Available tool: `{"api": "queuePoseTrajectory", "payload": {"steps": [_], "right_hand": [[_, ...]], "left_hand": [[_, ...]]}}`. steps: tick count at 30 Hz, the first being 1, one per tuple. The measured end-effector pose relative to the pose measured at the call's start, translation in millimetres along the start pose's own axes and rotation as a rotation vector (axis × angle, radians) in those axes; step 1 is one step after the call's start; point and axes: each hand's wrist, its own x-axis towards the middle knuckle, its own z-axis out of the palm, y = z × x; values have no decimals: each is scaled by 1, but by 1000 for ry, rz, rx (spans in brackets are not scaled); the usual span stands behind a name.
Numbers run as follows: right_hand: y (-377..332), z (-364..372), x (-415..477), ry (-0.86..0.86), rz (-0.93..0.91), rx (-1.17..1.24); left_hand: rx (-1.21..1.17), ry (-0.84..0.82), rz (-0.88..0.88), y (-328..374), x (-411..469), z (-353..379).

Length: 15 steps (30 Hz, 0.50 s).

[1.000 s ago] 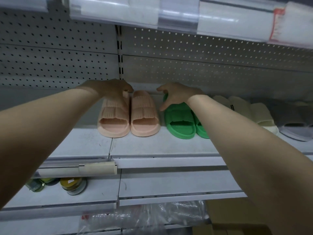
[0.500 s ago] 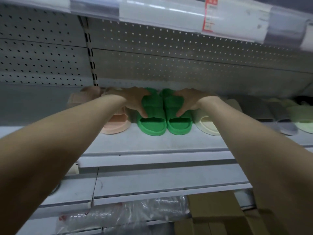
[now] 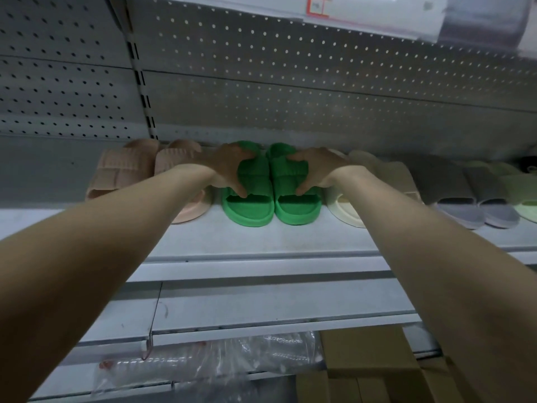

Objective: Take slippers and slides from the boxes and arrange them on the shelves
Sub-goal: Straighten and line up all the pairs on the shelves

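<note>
Green slides [image 3: 255,212] side by side on shelf [image 3: 261,245], inner edges touching, open ends toward the camera.

Head view, everything placed from that green pair. On its left strap: left hand [image 3: 229,167], fingers curled over the top, thumb pressed down at the strap's front edge. On its right strap: right hand [image 3: 315,170], mirrored, fingers wrapped over, thumb at the front edge. Both forearms reaching in from the lower corners.

Just left of the pair: pink slides [image 3: 125,170], the nearer one partly hidden behind the left forearm. Just right, touching or nearly so: cream slides [image 3: 345,212], mostly covered by the right forearm. Farther right: grey slides [image 3: 476,210], then pale slide [image 3: 526,199] at the frame edge. Behind the pair: perforated back panel [image 3: 290,82]. Below it, under lower shelf [image 3: 261,309]: clear bag [image 3: 220,362], and right of that, cardboard boxes [image 3: 363,359].
</note>
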Motion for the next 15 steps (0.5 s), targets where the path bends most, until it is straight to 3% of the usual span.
{"api": "queuePoseTrajectory", "payload": {"steps": [15], "right_hand": [[5, 3, 7, 0, -15, 2]], "left_hand": [[25, 14, -33, 0, 6, 3]]}}
